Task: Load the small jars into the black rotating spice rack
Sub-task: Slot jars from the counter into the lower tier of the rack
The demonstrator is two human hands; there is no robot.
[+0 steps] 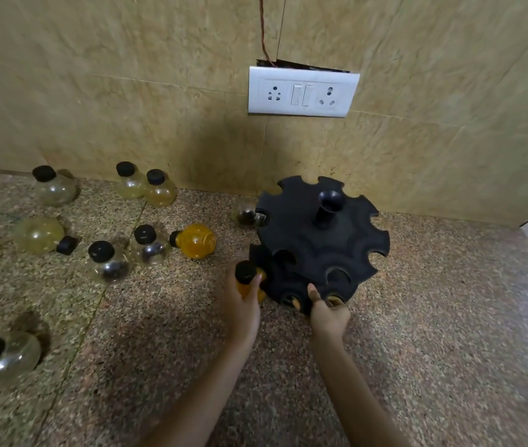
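One orange jar clamped in my left hand, beside the black rack on the table | right hand closed on rack's lower tier | light, smooth, probably slippery: hold the neck under the cap.

Beige tiled wall, speckled granite counter

You're seeing a dim, warm, softly blurred wide-angle view, its edges bowed, with a broad shadow on the speckled granite counter and beige tiled wall, and faint glare on the round clear glass jars.
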